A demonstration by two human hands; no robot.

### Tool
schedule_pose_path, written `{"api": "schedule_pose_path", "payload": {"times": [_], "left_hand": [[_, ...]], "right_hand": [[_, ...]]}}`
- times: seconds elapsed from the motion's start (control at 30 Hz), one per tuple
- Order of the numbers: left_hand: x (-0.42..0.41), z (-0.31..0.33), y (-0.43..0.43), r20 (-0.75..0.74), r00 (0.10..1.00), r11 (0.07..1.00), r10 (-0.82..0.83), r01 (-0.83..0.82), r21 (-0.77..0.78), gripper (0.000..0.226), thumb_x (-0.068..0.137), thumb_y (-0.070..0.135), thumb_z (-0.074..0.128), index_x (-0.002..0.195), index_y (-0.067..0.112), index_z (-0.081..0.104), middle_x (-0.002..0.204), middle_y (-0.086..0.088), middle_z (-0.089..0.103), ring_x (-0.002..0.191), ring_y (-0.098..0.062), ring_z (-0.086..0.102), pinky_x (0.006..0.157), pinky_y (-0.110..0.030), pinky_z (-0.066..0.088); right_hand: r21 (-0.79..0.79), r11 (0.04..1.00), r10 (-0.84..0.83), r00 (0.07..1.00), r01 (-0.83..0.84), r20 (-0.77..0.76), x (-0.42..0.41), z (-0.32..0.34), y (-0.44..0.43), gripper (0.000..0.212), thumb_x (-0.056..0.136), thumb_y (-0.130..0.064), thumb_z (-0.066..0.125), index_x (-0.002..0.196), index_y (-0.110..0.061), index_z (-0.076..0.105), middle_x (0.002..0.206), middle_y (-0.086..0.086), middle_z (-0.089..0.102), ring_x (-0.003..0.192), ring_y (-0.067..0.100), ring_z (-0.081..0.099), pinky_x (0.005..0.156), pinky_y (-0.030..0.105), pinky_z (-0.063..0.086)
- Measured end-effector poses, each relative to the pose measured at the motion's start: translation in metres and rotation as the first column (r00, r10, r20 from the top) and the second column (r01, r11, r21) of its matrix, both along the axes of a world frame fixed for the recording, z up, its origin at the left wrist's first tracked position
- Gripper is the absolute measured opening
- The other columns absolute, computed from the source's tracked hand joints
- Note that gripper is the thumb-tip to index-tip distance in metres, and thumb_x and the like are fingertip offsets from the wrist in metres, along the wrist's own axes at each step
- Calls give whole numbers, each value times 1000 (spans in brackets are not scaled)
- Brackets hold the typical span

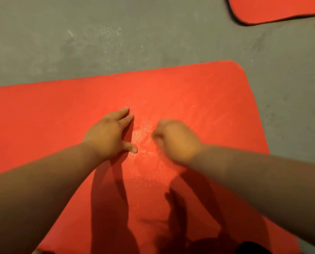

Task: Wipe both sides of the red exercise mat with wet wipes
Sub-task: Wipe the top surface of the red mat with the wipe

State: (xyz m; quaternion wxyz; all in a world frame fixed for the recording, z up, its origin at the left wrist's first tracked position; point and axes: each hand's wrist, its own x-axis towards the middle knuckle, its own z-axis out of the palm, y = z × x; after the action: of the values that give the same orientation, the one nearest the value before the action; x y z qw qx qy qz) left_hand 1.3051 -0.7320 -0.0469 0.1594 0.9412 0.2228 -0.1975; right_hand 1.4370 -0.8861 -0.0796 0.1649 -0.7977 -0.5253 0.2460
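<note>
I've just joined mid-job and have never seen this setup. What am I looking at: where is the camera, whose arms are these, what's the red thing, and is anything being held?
There is no machine here. A person works with bare hands, and the single picture comes from a camera worn on their head, looking forward and down. The left hand lies flat, fingers spread, on the red exercise mat. The right hand is blurred, with its fingers curled under. No wet wipe shows, so I cannot tell whether it grips one. Between the hands the mat has a wet-looking sheen. The mat lies on a grey floor, and a second red mat with a dark edge shows at the top right.
</note>
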Motion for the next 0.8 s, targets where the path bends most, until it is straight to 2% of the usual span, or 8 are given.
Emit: {"api": "schedule_pose_path", "payload": {"times": [0.1,0.3,0.37,0.43,0.5,0.53,0.63,0.8], "left_hand": [[-10,0,-3,11,1000,999,27,-27,-33,107,66,59,74,151,18,24,161,4,7,147,-15,11,117,-28,12],[-20,6,-20,-65,998,1000,-3,2,-19,85,84,42,69,152,23,22,161,7,3,147,-13,13,115,-28,22],[-26,14,-25,-133,991,999,-29,23,-47,75,84,29,68,150,26,30,160,7,10,144,-14,22,112,-27,27],[-33,24,-25,-166,984,988,60,-82,-132,64,81,18,69,140,26,47,151,3,39,131,-15,45,104,-26,38],[-36,37,-25,-173,921,833,349,-390,-392,53,79,6,72,129,18,59,118,2,67,99,-11,63,82,-22,51],[-35,47,-28,-218,853,660,474,-508,-552,48,80,1,71,126,14,61,102,2,71,84,-9,65,70,-19,53],[-24,79,-47,-327,757,283,566,-551,-785,37,86,1,66,121,12,61,93,-8,72,75,-11,66,64,-18,54],[11,130,-83,-209,845,266,492,-374,-889,12,86,3,66,94,11,67,72,-4,70,64,-8,65,61,-16,53]], "right_hand": [[-25,928,366,924,-371,-108,-47,12,-26,25,92,-18,51,110,-19,69,113,5,58,107,26,55,91,35,45],[-26,979,-200,976,203,88,31,7,28,16,87,-17,61,98,-17,73,104,8,67,101,26,59,84,30,43],[-122,992,-30,999,25,-34,9,14,28,16,85,-16,63,96,-17,74,100,6,71,97,22,63,79,26,44],[-214,960,131,964,-182,-231,-26,30,9,12,82,-17,69,92,-13,75,89,5,73,83,15,65,67,20,42],[-237,960,44,919,-148,-393,-38,47,-13,9,82,-18,72,82,-9,75,70,5,71,62,8,60,57,18,41],[-239,970,-86,879,-33,-470,-36,58,-20,11,83,-15,70,76,-8,72,62,5,67,55,9,57,54,19,42],[-268,934,-357,661,236,-660,-25,97,-39,20,89,-1,57,71,-5,63,63,7,67,53,18,58,55,29,49],[-230,884,-444,575,407,-687,-16,170,-69,13,91,-1,56,80,-8,57,72,8,67,52,10,62,48,19,49]]}}
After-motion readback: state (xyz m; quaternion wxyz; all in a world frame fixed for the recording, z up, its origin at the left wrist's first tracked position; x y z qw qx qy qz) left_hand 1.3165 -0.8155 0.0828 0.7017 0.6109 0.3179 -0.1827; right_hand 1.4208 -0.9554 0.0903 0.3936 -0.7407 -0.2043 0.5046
